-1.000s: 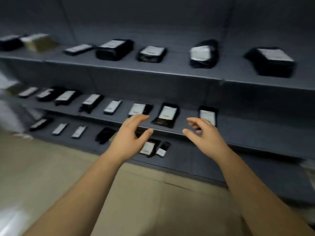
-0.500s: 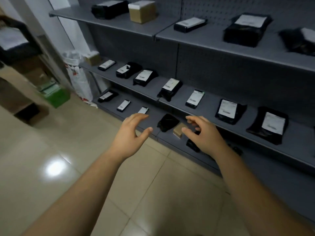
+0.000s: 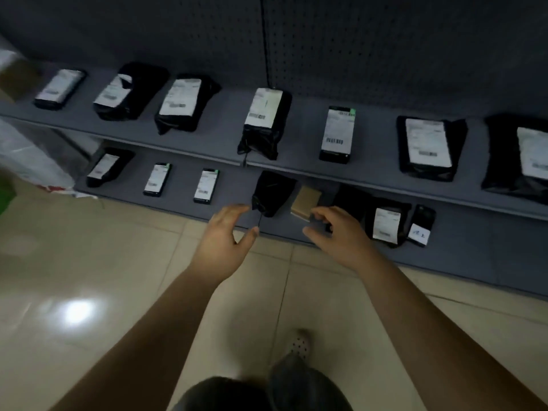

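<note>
Both my arms reach toward the lowest grey shelf (image 3: 178,200). My left hand (image 3: 225,241) hovers with fingers spread and loosely bent, holding nothing, just short of a black unlabelled pouch (image 3: 271,192). My right hand (image 3: 338,235) is likewise empty, fingers loosely bent, in front of a small brown cardboard box (image 3: 305,201) lying beside that pouch. Neither hand touches a parcel. To the right of my right hand lie a black pouch with a white label (image 3: 385,223) and a small black packet with a handwritten tag (image 3: 421,225).
A second grey shelf (image 3: 302,161) above carries several black labelled parcels against a pegboard back wall (image 3: 385,48). More small labelled packets (image 3: 157,179) lie on the lowest shelf's left. The floor is beige tile (image 3: 103,277); my foot (image 3: 298,345) shows below. White bags (image 3: 26,155) stand at far left.
The view has swung down and closer to the lowest shelf. Both hands, still empty, have come near the black pouch and the brown box.
</note>
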A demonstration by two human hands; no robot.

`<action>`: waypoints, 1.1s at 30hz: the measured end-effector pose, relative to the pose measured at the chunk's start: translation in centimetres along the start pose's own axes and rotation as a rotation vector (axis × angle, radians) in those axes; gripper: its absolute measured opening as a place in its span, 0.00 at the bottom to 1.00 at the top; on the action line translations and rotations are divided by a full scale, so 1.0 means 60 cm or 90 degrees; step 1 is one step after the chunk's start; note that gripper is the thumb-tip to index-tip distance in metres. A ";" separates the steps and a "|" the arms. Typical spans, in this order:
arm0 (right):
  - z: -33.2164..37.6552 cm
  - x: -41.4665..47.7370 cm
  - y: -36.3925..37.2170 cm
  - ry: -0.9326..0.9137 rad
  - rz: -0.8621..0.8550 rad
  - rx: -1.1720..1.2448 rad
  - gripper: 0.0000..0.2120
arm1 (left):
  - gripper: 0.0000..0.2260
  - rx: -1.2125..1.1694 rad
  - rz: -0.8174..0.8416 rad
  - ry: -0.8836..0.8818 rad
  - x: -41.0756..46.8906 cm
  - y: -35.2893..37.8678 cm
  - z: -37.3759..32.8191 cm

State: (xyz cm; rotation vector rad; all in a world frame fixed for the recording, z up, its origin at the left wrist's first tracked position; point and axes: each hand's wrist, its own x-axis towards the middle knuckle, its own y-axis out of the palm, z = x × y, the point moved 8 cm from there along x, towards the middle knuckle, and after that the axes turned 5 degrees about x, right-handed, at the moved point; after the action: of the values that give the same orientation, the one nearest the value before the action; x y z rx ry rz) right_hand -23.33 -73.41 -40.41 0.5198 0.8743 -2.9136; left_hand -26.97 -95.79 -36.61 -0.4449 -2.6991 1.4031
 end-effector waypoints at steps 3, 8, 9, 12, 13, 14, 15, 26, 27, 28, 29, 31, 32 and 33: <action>-0.052 0.081 0.060 0.036 -0.025 0.010 0.25 | 0.20 0.029 0.042 -0.014 0.068 0.057 0.095; -0.147 0.207 0.182 0.121 -0.059 0.027 0.26 | 0.21 0.041 0.115 -0.010 0.183 0.166 0.256; -0.162 0.229 0.204 0.136 -0.067 0.024 0.26 | 0.21 0.030 0.126 -0.013 0.205 0.185 0.287; -0.203 0.288 0.268 0.164 -0.081 0.006 0.26 | 0.20 0.005 0.159 -0.001 0.260 0.239 0.361; -0.216 0.309 0.285 0.170 -0.087 0.007 0.27 | 0.20 0.004 0.168 0.009 0.278 0.256 0.378; -0.229 0.329 0.302 0.177 -0.091 0.011 0.27 | 0.20 0.005 0.176 0.017 0.294 0.273 0.397; -0.241 0.349 0.318 0.182 -0.095 0.015 0.27 | 0.20 0.005 0.183 0.026 0.311 0.292 0.415; -0.404 0.607 0.426 0.126 -0.161 -0.068 0.26 | 0.24 -0.046 0.163 -0.023 0.522 0.548 0.596; -0.415 0.630 0.435 0.122 -0.153 -0.091 0.26 | 0.25 -0.036 0.164 -0.043 0.543 0.570 0.613; -0.427 0.652 0.445 0.118 -0.148 -0.107 0.27 | 0.27 -0.020 0.178 -0.062 0.561 0.593 0.628; -0.437 0.672 0.453 0.118 -0.148 -0.119 0.27 | 0.28 -0.005 0.201 -0.071 0.576 0.614 0.637; -0.456 0.703 0.468 0.128 -0.160 -0.142 0.28 | 0.28 -0.011 0.258 -0.083 0.595 0.651 0.645; -0.467 0.713 0.474 0.138 -0.171 -0.144 0.28 | 0.27 -0.024 0.278 -0.085 0.599 0.664 0.647; -0.474 0.719 0.477 0.144 -0.187 -0.140 0.27 | 0.26 -0.038 0.284 -0.081 0.600 0.671 0.648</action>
State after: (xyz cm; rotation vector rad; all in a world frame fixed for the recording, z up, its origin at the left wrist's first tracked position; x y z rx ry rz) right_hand -51.15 -80.10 -92.09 0.7724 1.3925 -2.9925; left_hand -59.84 -94.43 -94.47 -1.0526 -2.8682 1.4866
